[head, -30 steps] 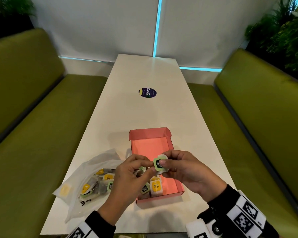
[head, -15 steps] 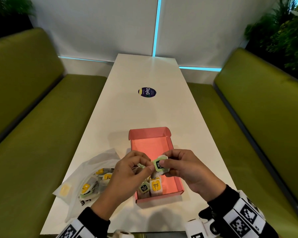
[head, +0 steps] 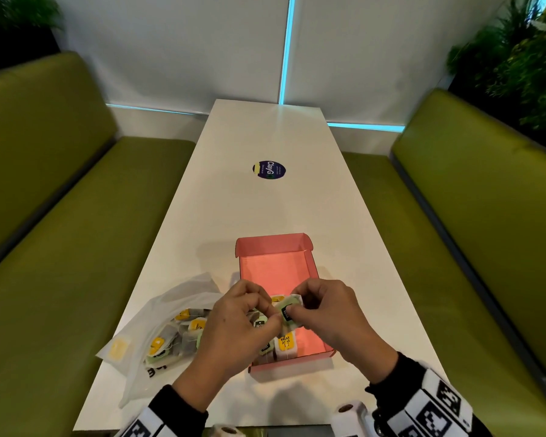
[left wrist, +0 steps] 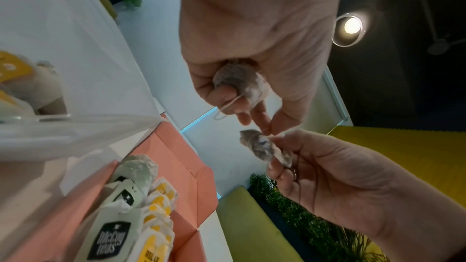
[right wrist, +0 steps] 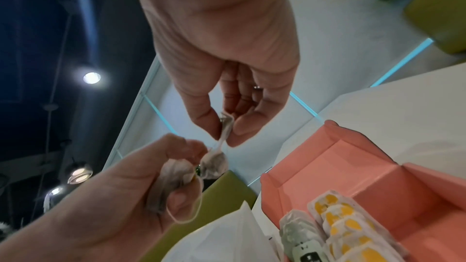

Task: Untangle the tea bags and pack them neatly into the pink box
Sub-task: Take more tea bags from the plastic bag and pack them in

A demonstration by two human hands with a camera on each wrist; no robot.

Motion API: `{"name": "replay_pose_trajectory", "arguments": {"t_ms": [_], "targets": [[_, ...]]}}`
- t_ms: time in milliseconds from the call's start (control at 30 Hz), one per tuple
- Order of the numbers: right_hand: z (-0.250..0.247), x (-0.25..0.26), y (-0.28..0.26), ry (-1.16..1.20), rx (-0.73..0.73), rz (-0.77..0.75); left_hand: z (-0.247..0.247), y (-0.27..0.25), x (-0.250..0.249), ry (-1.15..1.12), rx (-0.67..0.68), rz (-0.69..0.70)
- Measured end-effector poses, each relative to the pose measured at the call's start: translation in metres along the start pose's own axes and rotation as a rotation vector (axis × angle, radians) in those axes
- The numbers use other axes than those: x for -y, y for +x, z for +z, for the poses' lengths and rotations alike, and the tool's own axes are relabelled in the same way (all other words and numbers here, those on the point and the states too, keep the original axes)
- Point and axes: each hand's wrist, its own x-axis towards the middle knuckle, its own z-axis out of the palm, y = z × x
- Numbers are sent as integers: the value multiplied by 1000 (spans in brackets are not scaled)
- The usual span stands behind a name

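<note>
Right in front of me on the white table (head: 221,216) there's a round dark sticker (head: 269,169), and it reads "ClayG"; the smaller print beside that word is too fine to make out. Down in the pink box (head: 309,266), the yellow tag (head: 285,339) on one packed tea bag says "RELAX". From my left wrist, the pale green tag (left wrist: 111,235) at the near end of the box carries a dark badge reading "McCoy teas", and the yellow tag (left wrist: 151,252) next to it shows "RELA", cut off by the edge. The green tag (head: 287,311) pinched in my right hand (head: 331,316) has a dark label, but it's blurred, unreadable.
</note>
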Motion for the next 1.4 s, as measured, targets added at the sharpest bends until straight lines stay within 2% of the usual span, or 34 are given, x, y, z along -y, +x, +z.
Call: {"name": "replay_pose_trajectory", "arguments": {"t_ms": [167, 333, 500, 533, 633, 733, 833, 900, 967, 1133, 1267, 1400], "targets": [[5, -1, 0, -56, 21, -83, 0, 1, 3, 25, 14, -22], [-5, -4, 7, 29, 114, -89, -8, 0, 5, -61, 13, -64], [-7, -2, 14, -131, 247, -216, -15, 7, 11, -7, 327, -93], [-5, -1, 16, -183, 264, -252, -14, 8, 15, 30, 349, -94], [1, 0, 20, -285, 264, -315, -10, 11, 30, 115, 300, -105], [6, -5, 25, -290, 272, -261, -7, 9, 35, 67, 226, -116], [16, -17, 29, -346, 291, -255, -4, 7, 36, 101, 232, -136], [20, -26, 31, -365, 258, -265, -5, 7, 43, 156, 211, -169], [23, -35, 32, -398, 236, -280, -5, 9, 53, 275, 183, -144], [31, -57, 25, -348, 245, -255, 2, 8, 64, 585, 262, -57], [40, -71, 21, -277, 262, -211, 13, 8, 69, 763, 328, -51], [44, -77, 19, -318, 249, -234, 17, 7, 75, 758, 267, -39]]}}
